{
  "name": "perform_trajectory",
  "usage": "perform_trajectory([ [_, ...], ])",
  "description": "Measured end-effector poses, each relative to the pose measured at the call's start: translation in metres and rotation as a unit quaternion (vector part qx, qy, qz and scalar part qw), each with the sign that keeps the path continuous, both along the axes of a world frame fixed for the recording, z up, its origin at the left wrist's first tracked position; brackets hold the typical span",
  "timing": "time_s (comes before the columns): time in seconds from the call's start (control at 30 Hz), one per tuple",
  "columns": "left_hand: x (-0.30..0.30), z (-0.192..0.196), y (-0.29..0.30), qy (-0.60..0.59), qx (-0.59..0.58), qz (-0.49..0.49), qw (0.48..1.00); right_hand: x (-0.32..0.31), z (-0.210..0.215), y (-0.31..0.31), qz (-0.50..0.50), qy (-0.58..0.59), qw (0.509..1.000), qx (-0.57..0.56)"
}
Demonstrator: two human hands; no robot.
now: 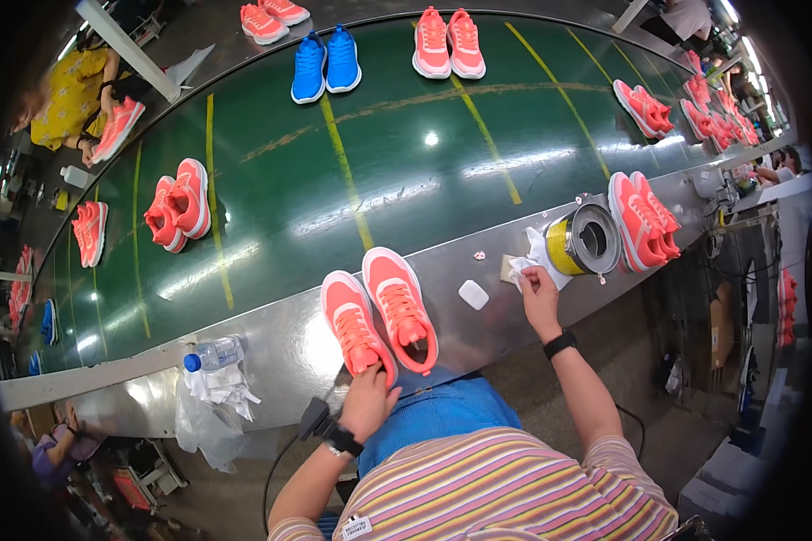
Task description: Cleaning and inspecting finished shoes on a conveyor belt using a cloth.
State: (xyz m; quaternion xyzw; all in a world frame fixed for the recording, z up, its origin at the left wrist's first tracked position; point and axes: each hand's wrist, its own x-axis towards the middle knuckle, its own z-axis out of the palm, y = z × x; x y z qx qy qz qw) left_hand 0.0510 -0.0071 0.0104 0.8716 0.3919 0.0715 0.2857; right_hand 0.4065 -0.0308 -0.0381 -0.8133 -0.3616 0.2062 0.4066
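A pair of coral sneakers with white soles stands on the metal ledge in front of me, toes pointing away. My left hand (367,403) grips the heel of the left sneaker (347,311), its fingers at the collar opening. Beside it, the right sneaker (397,302) stands untouched. Out to the right, my right hand (539,302) pinches a crumpled white cloth or tissue (538,248); its fingertips partly hide the contact. Right behind that cloth is a round metal tin (586,240) with a yellow band. A small white pad (473,294) lies between the sneakers and my right hand.
A green conveyor belt (280,189) with yellow lines carries coral pairs and a blue pair (326,65). More coral sneakers (642,221) stand right of the tin. A plastic bottle (215,354) and crumpled white material lie at left. A co-worker in yellow (68,95) holds a coral shoe.
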Motion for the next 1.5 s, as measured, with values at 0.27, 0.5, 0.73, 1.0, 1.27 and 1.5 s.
perform_trajectory([
  [0.27,-0.044,-0.013,-0.028,-0.131,-0.136,0.417,0.889,-0.004,0.028,-0.005,0.053,0.032,0.998,-0.001],
  [0.5,-0.033,-0.067,0.01,-0.307,-0.4,0.362,0.784,-0.1,-0.002,0.005,0.323,0.239,0.912,-0.088],
  [0.73,-0.026,-0.05,0.019,-0.377,-0.431,0.371,0.731,-0.128,0.0,0.037,0.32,0.437,0.837,-0.085],
  [1.0,-0.018,-0.001,0.016,-0.348,-0.311,0.371,0.803,-0.135,0.016,0.016,0.258,0.489,0.833,-0.007],
  [1.27,-0.026,0.013,0.023,-0.145,-0.035,0.342,0.928,-0.143,0.049,0.029,0.286,0.048,0.957,0.003],
  [1.5,-0.03,0.008,0.014,-0.11,-0.014,0.348,0.931,-0.153,0.053,0.027,0.29,0.009,0.957,0.023],
])
